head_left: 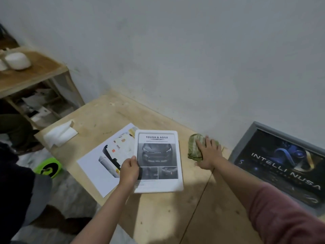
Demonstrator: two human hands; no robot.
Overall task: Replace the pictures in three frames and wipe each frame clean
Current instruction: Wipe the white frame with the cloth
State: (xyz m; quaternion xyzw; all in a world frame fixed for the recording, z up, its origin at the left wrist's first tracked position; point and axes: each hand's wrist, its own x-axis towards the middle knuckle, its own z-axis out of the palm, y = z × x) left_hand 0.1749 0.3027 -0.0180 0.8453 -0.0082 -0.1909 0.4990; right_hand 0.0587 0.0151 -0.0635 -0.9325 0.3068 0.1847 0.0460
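Note:
A white frame (159, 186) with a grey car picture headed "TOUGH & AGILE" lies on the wooden table (158, 217). My left hand (129, 169) grips its left edge, thumb on the front. A loose printed sheet (98, 166) lies partly under the frame, to its left. My right hand (209, 154) rests flat, fingers spread, on a crumpled green cloth (193, 147) near the wall. A grey-framed dark poster (281, 164) reading "INTELLI NUSA" lies at the right.
Folded white paper (59, 133) sits at the table's far left corner. A wooden shelf (35, 73) with white objects (17, 60) stands at the left. A green item (48, 167) lies on the floor. The white wall runs right behind the table.

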